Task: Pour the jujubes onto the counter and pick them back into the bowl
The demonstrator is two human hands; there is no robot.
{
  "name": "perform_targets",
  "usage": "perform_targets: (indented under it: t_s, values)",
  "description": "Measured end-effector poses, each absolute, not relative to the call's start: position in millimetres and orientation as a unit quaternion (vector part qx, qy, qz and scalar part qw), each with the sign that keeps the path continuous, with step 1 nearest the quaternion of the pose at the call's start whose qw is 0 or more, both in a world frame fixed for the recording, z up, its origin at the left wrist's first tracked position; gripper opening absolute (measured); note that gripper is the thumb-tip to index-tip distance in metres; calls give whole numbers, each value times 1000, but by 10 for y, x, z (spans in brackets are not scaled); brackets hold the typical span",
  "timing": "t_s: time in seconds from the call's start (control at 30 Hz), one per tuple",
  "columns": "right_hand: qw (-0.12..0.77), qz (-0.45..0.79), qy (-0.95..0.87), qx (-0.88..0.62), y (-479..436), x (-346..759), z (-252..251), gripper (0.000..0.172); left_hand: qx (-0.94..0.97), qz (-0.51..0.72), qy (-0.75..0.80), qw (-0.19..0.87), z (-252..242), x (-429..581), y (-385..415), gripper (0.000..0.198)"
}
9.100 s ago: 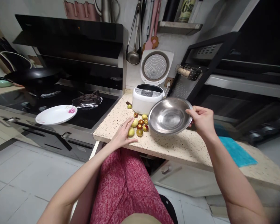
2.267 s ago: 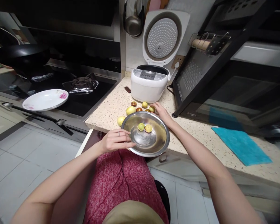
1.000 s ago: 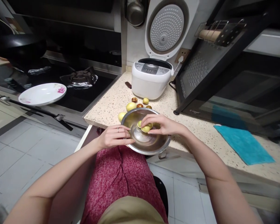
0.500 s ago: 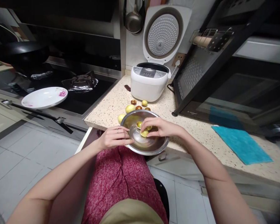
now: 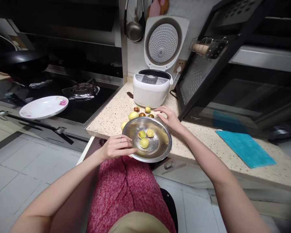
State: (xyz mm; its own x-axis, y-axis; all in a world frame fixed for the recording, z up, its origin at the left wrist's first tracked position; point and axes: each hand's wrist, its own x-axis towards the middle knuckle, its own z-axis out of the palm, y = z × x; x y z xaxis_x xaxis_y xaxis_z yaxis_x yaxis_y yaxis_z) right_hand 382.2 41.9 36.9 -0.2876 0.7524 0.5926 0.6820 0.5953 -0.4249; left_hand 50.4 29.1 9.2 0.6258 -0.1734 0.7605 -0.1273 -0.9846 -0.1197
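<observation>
At its left rim, the steel bowl (image 5: pixel 161 140) is clasped by the left hand (image 5: pixel 117 147), whose fingers are only partly curled, presumably so that the bowl is steadied across the near edge of the surface (image 5: pixel 196 139). Three yellow-green fruits (image 5: pixel 144 142) are gathered inside the bowl, probably by its slope. Beyond the bowl, loose fruits (image 5: pixel 133 115) are spread; beside them, the right hand (image 5: pixel 170 118) is held half-open, with nothing visibly gripped.

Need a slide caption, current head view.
Left hand holds a metal bowl with three fruits inside; open right hand near loose fruit on the counter.
</observation>
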Motion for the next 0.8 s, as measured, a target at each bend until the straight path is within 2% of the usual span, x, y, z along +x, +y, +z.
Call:
perform_targets:
  t_s: [0.33, 0.57, 0.8]
  values:
    - [313, 99, -835, -441, 498, 3776, 96, 42, -898, -430, 81, 40, 112, 491, 278, 16]
    - [313, 57, -837, -444, 502, 3759, 138, 30, -893, -438, 86, 49, 164, 521, 242, 16]
    - [387, 28, -812, -436, 498, 3796, 254, 28, -895, -435, 86, 44, 165, 520, 240, 18]
